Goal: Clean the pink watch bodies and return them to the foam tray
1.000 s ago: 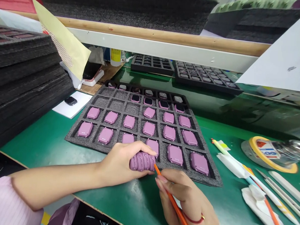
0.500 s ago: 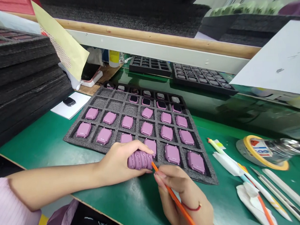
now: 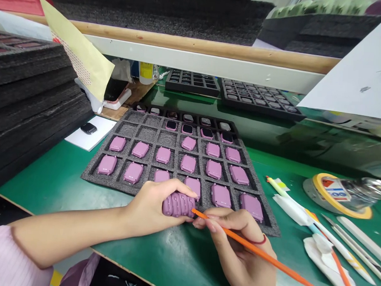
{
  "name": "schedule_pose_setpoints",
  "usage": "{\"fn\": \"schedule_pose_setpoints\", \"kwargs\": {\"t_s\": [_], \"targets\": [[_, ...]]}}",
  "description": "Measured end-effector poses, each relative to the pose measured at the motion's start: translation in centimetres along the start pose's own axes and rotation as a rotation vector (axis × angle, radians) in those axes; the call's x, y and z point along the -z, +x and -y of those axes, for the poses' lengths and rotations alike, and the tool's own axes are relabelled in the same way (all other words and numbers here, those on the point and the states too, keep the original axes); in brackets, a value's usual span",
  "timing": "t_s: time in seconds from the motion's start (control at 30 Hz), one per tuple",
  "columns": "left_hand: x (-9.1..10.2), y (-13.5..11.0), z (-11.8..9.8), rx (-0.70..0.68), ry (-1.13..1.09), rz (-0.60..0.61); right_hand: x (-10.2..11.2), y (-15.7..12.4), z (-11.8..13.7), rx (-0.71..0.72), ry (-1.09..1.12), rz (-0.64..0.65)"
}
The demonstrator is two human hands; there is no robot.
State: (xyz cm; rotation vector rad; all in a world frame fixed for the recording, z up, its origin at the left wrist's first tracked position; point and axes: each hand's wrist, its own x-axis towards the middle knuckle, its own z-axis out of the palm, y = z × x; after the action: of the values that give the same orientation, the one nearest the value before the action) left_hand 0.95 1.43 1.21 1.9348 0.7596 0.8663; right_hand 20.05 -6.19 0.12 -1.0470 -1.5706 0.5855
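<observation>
A stack of several purple watch cases [image 3: 178,205] is gripped in my left hand [image 3: 150,206], side by side with their edges facing me. My right hand [image 3: 240,240] pinches a thin orange stick [image 3: 261,250], whose tip touches the right end of the stack. Behind both hands lies a black foam tray [image 3: 175,138] with rows of pockets. Many pockets hold purple watch cases [image 3: 213,169], back side up; one row farther off holds purple watches with dark screens [image 3: 187,129]. My left hand hides part of the tray's front row.
Tall black foam trays [image 3: 32,95] are stacked at the left. A black watch [image 3: 88,128] lies on white paper. At the right are a yellow-rimmed metal-topped bottle [image 3: 338,194], pens, a knife [image 3: 346,234] and crumpled tissue [image 3: 320,258]. A shelf edge [image 3: 187,42] crosses above.
The orange stick has swung to a flatter angle as my right hand turned, its tip still at the stack. My left hand holds nearly the same place.
</observation>
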Motion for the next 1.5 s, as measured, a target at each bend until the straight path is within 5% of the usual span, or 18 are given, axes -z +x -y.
{"fn": "schedule_pose_setpoints", "kwargs": {"t_s": [0.23,0.5,0.83,1.23,1.5], "targets": [[-0.2,-0.3,0.2,0.008,-0.002,-0.007,-0.3,0.0,0.2,-0.079,0.081,0.005],[-0.2,-0.2,0.1,0.014,-0.012,-0.016,-0.5,-0.1,-0.1,0.138,-0.101,-0.016],[-0.1,-0.2,0.1,0.024,-0.022,-0.003,-0.5,0.2,0.2,0.155,-0.123,0.006],[-0.1,-0.1,0.1,0.1,-0.024,0.002,-1.1,0.0,-0.1,-0.079,0.117,-0.056],[-0.1,0.1,0.0,0.116,-0.03,-0.004,-1.4,-0.1,-0.1,-0.067,0.119,-0.078]]}}
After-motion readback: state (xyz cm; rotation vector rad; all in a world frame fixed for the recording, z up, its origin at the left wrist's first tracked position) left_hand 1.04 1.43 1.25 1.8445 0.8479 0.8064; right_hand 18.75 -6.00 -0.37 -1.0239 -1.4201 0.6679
